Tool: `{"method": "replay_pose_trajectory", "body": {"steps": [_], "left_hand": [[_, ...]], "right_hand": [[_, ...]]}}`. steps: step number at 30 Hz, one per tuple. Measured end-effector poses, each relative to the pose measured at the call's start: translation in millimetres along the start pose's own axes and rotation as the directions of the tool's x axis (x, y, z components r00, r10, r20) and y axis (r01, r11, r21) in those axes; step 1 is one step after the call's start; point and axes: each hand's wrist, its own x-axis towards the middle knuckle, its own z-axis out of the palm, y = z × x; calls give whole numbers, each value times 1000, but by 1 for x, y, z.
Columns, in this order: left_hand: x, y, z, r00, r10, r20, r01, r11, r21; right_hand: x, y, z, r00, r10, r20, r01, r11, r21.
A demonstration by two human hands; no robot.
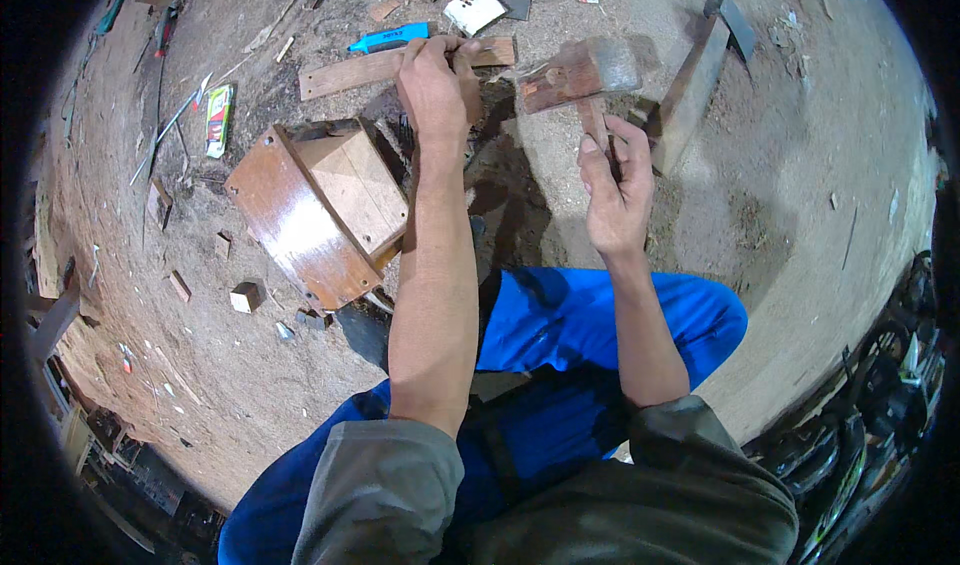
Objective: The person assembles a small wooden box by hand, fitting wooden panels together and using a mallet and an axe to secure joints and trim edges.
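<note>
My left hand [437, 90] is closed over a narrow wooden strip [350, 75], with its fingertips partly hidden behind the knuckles. The strip has a small hole near its left end. Just beyond it lies a bright blue tube [390, 38]. My right hand [618, 185] grips the thin handle of a wooden mallet [575, 75], whose blocky, worn head is slightly blurred above the ground. Beside my left forearm rests a wooden piece [300, 225] with a glossy brown curved board fixed to pale planks.
An adze-like tool [695, 90] with a thick wooden body lies at the right. A green-and-white packet [219, 120], a small wood block [245, 297] and a white square piece [474, 10] lie on the dirt ground. Dark clutter [850, 435] fills the lower right edge.
</note>
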Motion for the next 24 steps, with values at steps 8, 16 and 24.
{"method": "replay_pose_trajectory", "body": {"steps": [8, 16, 24], "left_hand": [[0, 0, 3, 1000, -4, -4, 4, 1000, 2], [-2, 1, 0, 999, 34, -11, -34, 999, 11], [-1, 2, -5, 991, 133, 0, -132, 987, 93]], "right_hand": [[2, 6, 1, 994, -106, 21, 106, 994, 1], [6, 5, 4, 1000, -2, 18, 2, 1000, -3], [23, -11, 19, 996, -92, 8, 91, 975, -200]]}}
